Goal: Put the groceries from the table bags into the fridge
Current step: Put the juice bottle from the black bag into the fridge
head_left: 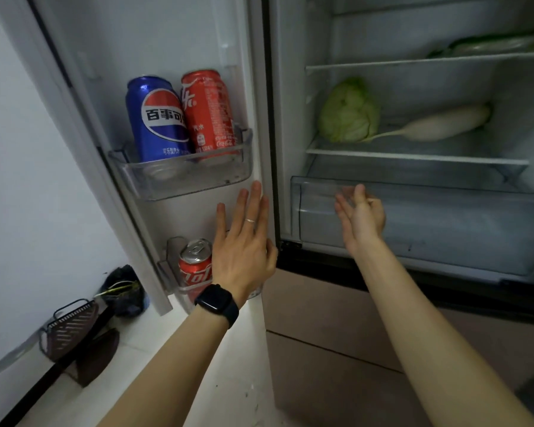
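Inside the fridge (pixel 413 87), a cabbage (pixel 349 110) sits at the shelf's (pixel 413 157) left end, a white radish (pixel 444 124) beside it. Cans (pixel 158 118) stand in the door racks (pixel 182 180). The left hand (pixel 244 241) and right hand (pixel 363 217) are spread wide and empty. Next, probably, fetch more food.

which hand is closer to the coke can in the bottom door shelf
Left. The left hand is open right beside the coke can; the right hand is farther off, in front of the clear drawer.

This was a home kitchen. A fridge (pixel 321 309) stood open, soda cans (pixel 156 118) in its door (pixel 167 35). Cabbage (pixel 349 110) and radish (pixel 438 126) lay on a shelf (pixel 413 157).
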`<action>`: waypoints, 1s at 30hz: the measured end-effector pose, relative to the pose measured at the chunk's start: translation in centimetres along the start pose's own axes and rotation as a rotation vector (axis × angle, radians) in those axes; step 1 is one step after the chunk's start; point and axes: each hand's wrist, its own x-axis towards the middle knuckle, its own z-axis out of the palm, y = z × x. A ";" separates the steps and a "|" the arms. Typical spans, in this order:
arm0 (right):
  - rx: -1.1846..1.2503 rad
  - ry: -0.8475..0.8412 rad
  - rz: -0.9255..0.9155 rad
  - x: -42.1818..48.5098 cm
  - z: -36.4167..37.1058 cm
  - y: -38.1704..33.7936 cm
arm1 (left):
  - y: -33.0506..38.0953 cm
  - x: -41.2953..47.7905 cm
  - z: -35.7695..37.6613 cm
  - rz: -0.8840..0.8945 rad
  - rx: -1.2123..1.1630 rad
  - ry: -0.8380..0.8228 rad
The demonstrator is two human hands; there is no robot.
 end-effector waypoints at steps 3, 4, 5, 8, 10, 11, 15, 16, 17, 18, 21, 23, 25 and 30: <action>0.028 0.002 0.043 -1.4 -0.5 -0.8 | -0.1 -0.1 -0.1 0.007 -0.026 -0.014; 0.023 0.005 0.058 -1.5 -0.5 -1.0 | -0.1 -0.1 -0.2 0.010 -0.032 -0.018; 0.028 0.011 0.070 -1.6 -0.3 -1.2 | -0.1 -0.1 -0.2 0.013 -0.038 -0.020; 0.102 0.075 0.073 -2.3 0.9 -1.2 | 0.0 0.0 -0.3 0.018 -0.052 -0.013; 0.111 0.117 0.061 -3.0 1.6 -0.8 | 0.0 0.0 -0.3 0.023 -0.061 -0.008; 0.101 0.128 0.059 -3.4 1.6 -0.5 | 0.0 0.0 -0.3 0.028 -0.066 -0.003; 0.075 0.124 0.055 -4.3 1.0 -0.2 | 0.0 -0.1 -0.4 0.028 -0.083 -0.001; 0.077 0.123 0.061 -4.4 1.1 -0.4 | 0.0 -0.1 -0.4 0.029 -0.088 0.002; 0.082 0.121 0.061 -4.5 1.1 -0.6 | 0.0 -0.1 -0.3 0.031 -0.093 0.007; 0.077 0.121 0.053 -4.5 1.0 -0.6 | -0.1 -0.1 -0.3 0.033 -0.099 0.010; -0.013 0.097 0.016 -4.5 0.5 0.1 | -0.1 -0.2 -0.1 0.037 -0.116 0.017; -0.089 0.095 -0.003 -4.6 0.3 0.4 | -0.1 -0.2 -0.1 0.040 -0.122 0.013; -0.153 0.081 0.013 -4.8 0.0 0.2 | -0.2 -0.3 -0.1 0.050 -0.122 0.004; -0.428 -0.027 0.175 -6.3 -1.3 -2.0 | -0.5 -0.3 -0.4 0.062 -0.133 -0.027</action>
